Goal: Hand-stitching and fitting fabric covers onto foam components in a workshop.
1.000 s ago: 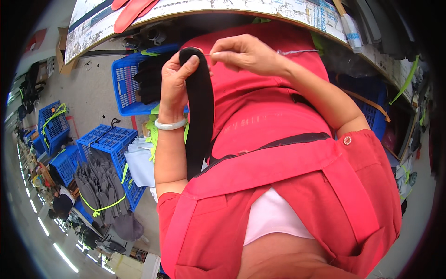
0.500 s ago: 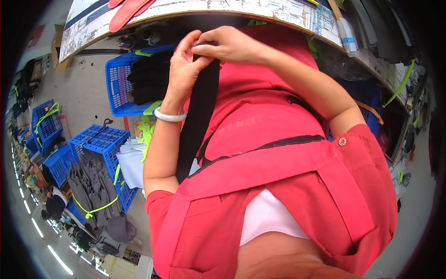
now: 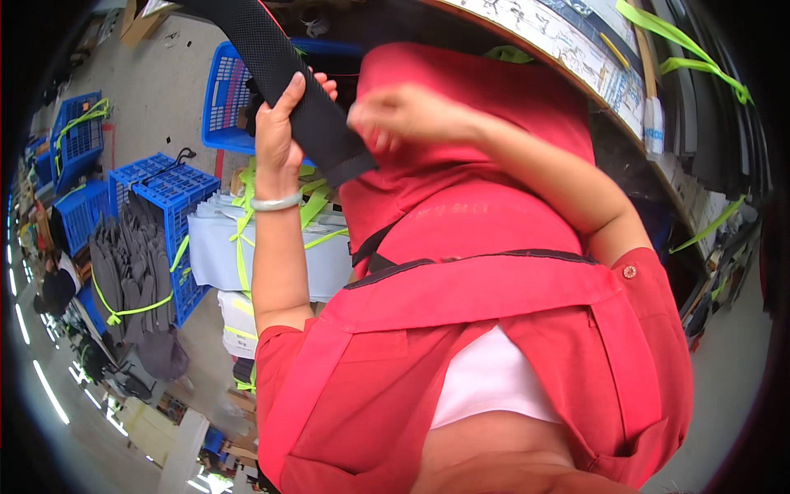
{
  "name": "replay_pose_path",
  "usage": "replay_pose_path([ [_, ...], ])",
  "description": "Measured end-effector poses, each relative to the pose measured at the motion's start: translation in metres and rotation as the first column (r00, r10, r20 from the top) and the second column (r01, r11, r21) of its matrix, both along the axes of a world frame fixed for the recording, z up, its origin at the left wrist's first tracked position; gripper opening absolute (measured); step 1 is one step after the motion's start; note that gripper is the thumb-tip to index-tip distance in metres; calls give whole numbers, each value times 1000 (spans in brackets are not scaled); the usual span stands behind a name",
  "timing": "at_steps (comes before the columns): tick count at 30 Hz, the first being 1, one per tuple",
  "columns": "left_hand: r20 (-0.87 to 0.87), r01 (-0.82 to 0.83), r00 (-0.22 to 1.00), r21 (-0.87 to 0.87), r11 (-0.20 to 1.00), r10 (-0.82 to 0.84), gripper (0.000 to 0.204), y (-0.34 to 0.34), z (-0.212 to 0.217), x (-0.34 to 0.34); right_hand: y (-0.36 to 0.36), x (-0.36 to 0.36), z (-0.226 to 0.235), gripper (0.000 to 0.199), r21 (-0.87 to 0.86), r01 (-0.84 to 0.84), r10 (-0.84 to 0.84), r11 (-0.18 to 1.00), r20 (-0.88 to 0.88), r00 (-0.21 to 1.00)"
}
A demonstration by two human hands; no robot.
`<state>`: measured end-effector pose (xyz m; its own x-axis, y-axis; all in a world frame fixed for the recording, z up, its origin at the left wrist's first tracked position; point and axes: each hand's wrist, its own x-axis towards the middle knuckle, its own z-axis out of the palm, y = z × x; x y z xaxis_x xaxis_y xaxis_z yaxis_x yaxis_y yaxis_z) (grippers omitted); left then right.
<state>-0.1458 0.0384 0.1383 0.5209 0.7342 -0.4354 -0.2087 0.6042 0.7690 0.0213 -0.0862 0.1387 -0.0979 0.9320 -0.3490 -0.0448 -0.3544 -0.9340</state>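
A black textured strip [image 3: 288,82] is held up in front of the red apron, running from the top edge of the view down to a cut end near the chest. It is clamped by the left hand [image 3: 280,123], thumb on the front face, fingers wrapped behind. The right hand [image 3: 395,115] is blurred just beside the lower end; whether it is closed on the strip cannot be told.

Judged from the mesh-like surface and the gentle bend: light, semi-flexible, padded, not slippery, not fragile. It is best gripped across its width, near an end.

The worktop [image 3: 576,49] is seen at upper right, with patterned paper and green straps. Blue crates [image 3: 164,198], bundled grey pieces [image 3: 123,272] and tied white stacks [image 3: 271,255] are seen on a concrete floor, closely packed.
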Motion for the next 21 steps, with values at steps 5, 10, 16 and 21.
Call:
replay_pose_path([
  [5, -90, 96, 992, 141, 985, -84, 17, -33, -23, -9, 3, -24, -21, 27, -208, -45, 34, 977, -57, 998],
  [10, 38, 281, 960, -145, 949, -278, 25, -58, -53, -38, 3, -24, -30, 26, -107, -21, 36, 994, 138, 990],
  [16, 35, 31, 999, -163, 986, -25, 25, -61, -69, -36, 16, -17, -23, 29, -285, -106, 167, 953, 198, 966],
  [21, 137, -27, 990, 32, 999, 22, 24, -73, -74, -23, 15, -17, -30, 31, -114, 10, 20, 993, 255, 967],
])
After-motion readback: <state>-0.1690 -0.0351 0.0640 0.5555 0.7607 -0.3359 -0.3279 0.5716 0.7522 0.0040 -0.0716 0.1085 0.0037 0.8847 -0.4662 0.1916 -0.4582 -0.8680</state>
